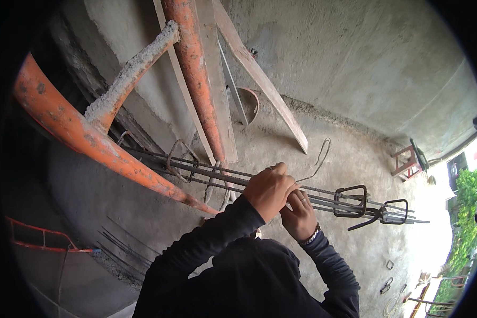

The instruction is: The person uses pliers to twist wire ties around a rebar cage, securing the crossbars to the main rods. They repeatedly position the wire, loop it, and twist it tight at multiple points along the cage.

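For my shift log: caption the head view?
Both hands grip a rebar bundle beside orange poles.

Both hands, left (pixel 268 189) and right (pixel 299 212), curl closed side by side.

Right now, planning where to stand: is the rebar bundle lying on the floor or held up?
Held up: the rebar bundle spans level above the floor, both hands gripping it.

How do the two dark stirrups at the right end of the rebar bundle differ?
The inner stirrup sits closer to the left hand and right hand; the end stirrup sits near the bar tips. The inner one looks larger and squarer, the end one smaller. Both are dark loops around the rebar bundle.
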A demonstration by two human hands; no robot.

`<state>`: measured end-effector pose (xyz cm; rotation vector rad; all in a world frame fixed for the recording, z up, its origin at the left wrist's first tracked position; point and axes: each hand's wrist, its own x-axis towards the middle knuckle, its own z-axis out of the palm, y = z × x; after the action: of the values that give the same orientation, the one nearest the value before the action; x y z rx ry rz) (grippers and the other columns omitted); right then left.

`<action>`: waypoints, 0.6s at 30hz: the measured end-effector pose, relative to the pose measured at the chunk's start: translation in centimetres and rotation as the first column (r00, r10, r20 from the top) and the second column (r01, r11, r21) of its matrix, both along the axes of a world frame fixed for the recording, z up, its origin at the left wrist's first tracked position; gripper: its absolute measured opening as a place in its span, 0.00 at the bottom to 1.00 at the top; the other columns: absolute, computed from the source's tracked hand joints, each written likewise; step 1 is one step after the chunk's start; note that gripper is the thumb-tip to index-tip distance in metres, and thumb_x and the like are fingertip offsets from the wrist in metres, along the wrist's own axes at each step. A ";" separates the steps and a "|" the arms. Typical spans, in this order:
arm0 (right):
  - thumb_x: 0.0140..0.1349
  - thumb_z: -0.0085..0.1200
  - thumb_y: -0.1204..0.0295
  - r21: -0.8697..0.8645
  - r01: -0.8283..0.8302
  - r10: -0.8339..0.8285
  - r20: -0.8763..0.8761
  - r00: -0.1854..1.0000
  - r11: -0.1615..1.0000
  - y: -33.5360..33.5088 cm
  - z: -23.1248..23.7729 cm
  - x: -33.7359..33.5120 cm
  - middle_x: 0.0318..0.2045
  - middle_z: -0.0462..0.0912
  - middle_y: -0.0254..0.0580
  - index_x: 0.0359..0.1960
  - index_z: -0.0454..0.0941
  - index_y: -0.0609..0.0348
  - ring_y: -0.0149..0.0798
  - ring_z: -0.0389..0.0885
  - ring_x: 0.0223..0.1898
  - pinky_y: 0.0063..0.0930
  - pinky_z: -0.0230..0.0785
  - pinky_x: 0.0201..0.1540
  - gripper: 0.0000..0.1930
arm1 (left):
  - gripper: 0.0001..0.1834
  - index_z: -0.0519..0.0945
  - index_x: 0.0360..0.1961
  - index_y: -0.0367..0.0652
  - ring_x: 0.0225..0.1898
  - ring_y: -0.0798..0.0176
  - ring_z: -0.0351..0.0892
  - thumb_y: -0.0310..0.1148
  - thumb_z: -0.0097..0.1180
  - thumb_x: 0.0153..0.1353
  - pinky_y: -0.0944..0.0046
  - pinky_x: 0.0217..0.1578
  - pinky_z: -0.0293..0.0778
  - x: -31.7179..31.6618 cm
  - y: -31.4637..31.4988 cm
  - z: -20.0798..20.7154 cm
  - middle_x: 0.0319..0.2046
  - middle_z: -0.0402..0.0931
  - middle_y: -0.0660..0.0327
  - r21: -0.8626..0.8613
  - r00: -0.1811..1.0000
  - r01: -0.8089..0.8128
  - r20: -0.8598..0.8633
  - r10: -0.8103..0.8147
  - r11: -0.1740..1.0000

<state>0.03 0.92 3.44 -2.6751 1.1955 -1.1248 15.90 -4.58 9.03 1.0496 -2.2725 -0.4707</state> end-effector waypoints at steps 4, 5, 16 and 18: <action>0.44 0.65 0.73 -0.235 -0.099 0.022 -0.310 0.951 0.967 -1.7 2.3 -1.8 0.42 0.80 0.39 0.36 0.85 0.59 0.42 0.80 0.46 0.35 0.70 0.45 0.14 | 0.11 0.82 0.30 0.34 0.32 0.42 0.80 0.32 0.60 0.65 0.51 0.34 0.74 0.7 -0.7 1.2 0.28 0.79 0.49 0.149 0.991 0.083 -0.116 -0.065 0.985; 0.49 0.65 0.67 -0.360 -0.145 -0.017 -0.410 0.912 0.921 -2.3 3.1 -2.3 0.46 0.81 0.31 0.39 0.86 0.50 0.36 0.78 0.50 0.33 0.67 0.49 0.14 | 0.11 0.83 0.40 0.33 0.31 0.50 0.83 0.33 0.58 0.68 0.57 0.33 0.75 1.2 -0.8 1.6 0.29 0.81 0.50 0.144 0.977 0.142 -0.178 -0.115 0.979; 0.57 0.59 0.59 -0.531 -0.386 -0.111 -0.683 0.722 0.754 -5.7 7.1 -2.0 0.46 0.84 0.29 0.40 0.85 0.44 0.32 0.71 0.63 0.41 0.55 0.65 0.12 | 0.15 0.78 0.52 0.35 0.43 0.59 0.82 0.25 0.60 0.65 0.61 0.47 0.76 3.3 3.1 -4.4 0.44 0.81 0.53 0.075 0.692 -0.194 -0.696 0.191 0.978; 0.54 0.58 0.62 -0.377 -0.408 -0.045 -0.779 0.626 0.831 -6.1 7.9 -2.1 0.38 0.84 0.28 0.36 0.82 0.46 0.33 0.76 0.55 0.37 0.58 0.63 0.09 | 0.15 0.81 0.49 0.38 0.44 0.56 0.81 0.25 0.64 0.61 0.58 0.49 0.74 3.3 3.8 -5.8 0.45 0.81 0.54 0.006 0.761 -0.197 -0.630 0.157 0.980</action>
<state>-2.08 -5.17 11.35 -3.8085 0.5826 -0.2208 19.15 -0.73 3.18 0.8909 -1.5637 -0.5670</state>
